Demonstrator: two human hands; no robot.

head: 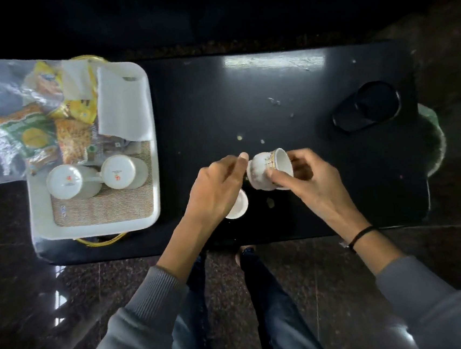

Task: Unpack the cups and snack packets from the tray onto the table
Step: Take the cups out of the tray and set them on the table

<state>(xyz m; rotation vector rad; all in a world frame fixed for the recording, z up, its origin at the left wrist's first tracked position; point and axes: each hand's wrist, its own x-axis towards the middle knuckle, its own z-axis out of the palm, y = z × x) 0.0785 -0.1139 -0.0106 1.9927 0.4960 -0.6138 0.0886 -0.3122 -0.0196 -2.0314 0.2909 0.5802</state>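
Care seemed needed: the right hand [307, 179] gripped the tilted cup [261, 170], the left hand [213, 188] relaxed beside it. It had to meet the surface [272, 91] upright, softly.

A white tray [148, 103] sits on the left end of the glossy black table [273, 100]. Two white cups [68, 181] stand upside down side by side in the tray's near half, printed marks showing on their bases. Snack packets [74, 138] in yellow, green and orange lie heaped at its far end and spill over its left edge. A third cup [262, 171], white with a gold patterned band near the rim, is tipped on its side above the table's middle, mouth to the right, gripped by the right hand [305, 178]. A fourth cup [239, 205] stands on the table just beside it, mostly hidden.
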